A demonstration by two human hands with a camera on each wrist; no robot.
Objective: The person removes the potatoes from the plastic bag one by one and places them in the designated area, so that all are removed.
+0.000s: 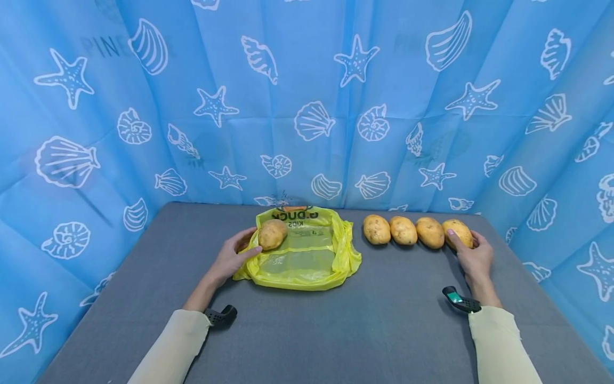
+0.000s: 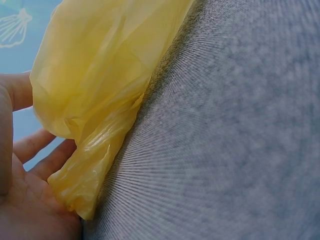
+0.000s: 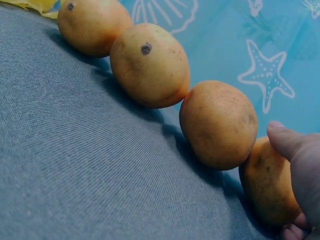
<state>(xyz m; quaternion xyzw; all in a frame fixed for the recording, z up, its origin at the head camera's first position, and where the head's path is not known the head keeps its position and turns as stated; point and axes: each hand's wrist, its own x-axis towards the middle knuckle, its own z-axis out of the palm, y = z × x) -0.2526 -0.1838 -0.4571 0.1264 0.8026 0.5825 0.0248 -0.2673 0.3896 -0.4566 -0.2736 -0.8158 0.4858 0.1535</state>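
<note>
My left hand (image 1: 233, 256) grips a yellow-brown potato (image 1: 273, 234) at the left side of a yellow plastic bag (image 1: 307, 285), its thumb across the potato's lower left. In the left wrist view, the crumpled bag (image 2: 100, 75) lies against the palm and fingers, and the potato is hidden. At the right, my right hand (image 1: 475, 258) grips the end potato (image 1: 459, 233) of a row, thumb on its near side and fingers round its far right. The right wrist view shows this end potato (image 3: 267, 185) partly covered by the hand, close against its neighbour (image 3: 218, 125).
Other potatoes (image 1: 376, 230) of the row lie between the bag and my right hand. Everything lies on a grey cloth-covered table (image 1: 336, 341). A blue curtain (image 1: 307, 80) with white shells and starfish hangs behind and at both sides.
</note>
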